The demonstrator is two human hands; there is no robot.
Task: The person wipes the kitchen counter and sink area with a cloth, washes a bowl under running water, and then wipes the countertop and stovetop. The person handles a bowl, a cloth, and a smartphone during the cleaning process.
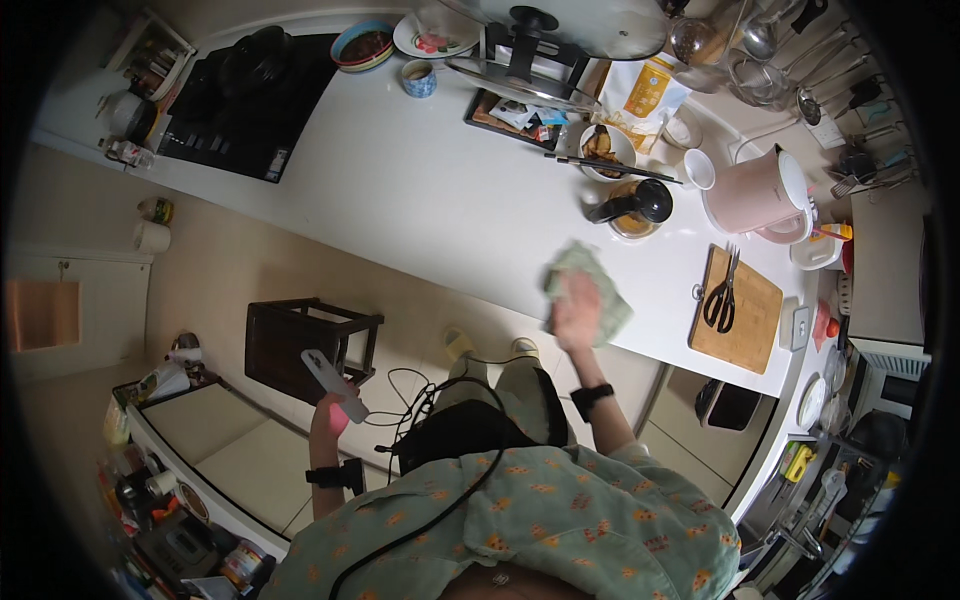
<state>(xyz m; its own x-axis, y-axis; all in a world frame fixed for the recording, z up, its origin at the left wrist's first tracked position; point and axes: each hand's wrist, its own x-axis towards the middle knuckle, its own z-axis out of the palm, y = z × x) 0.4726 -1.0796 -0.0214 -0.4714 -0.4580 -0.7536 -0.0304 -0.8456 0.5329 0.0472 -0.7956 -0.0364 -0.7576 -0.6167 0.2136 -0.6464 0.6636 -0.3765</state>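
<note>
My right hand (577, 311) holds a pale green cloth (611, 300) flat against the white countertop (420, 180), close to its front edge. Motion blurs the hand and part of the cloth, and the single fingers are hard to make out. Off to the left, away from the counter, my left hand (334, 409) grips a grey smartphone (330, 382) with its camera side facing up. Beyond the cloth stands a glass pot with a black lid and handle (634, 210). Right of the cloth, black-handled scissors (722, 300) rest on a wooden cutting board (750, 322).
A pink electric kettle (757, 191), a white bowl of food (589, 169) with black chopsticks (615, 166) across it, and a patterned cup (418, 79) occupy the counter. At the far left is a black cooktop (247, 105). A dark wooden stool (289, 345) stands on the floor below the phone.
</note>
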